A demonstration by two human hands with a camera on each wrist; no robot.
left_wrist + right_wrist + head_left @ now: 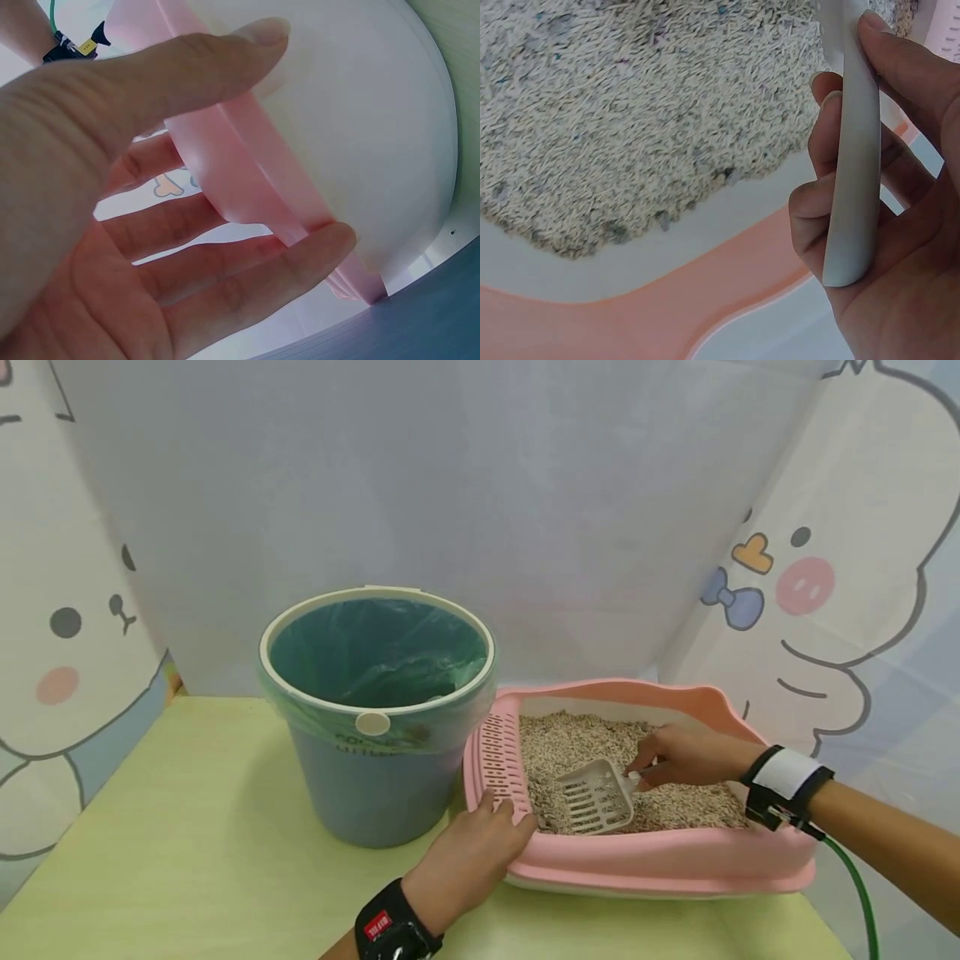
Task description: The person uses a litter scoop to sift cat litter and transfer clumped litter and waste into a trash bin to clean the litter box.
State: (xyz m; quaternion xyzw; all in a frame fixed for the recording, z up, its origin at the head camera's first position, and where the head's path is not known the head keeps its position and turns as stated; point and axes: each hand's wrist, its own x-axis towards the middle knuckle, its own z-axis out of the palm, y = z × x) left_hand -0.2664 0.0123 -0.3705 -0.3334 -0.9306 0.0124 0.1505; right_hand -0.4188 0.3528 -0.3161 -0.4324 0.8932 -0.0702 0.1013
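Note:
A pink litter box (660,856) with a white inside holds pale pellet litter (577,735). My right hand (686,756) grips a white slotted litter scoop (600,806) by its handle. The scoop's head lies tilted at the litter's surface, near the box's front left. In the right wrist view, fingers curl round the pale handle (859,172), with the thumb along it. My left hand (476,852) holds the box's front left corner. The left wrist view has the thumb on the outer wall and the fingers across the pink rim (240,161).
Left of the box stands a blue-grey bucket (375,793) with a cream rim and a greenish plastic liner. Both sit on a yellow-green table (187,827). A slotted pink panel (501,752) runs along the box's left side. Behind hangs a pale curtain (450,485).

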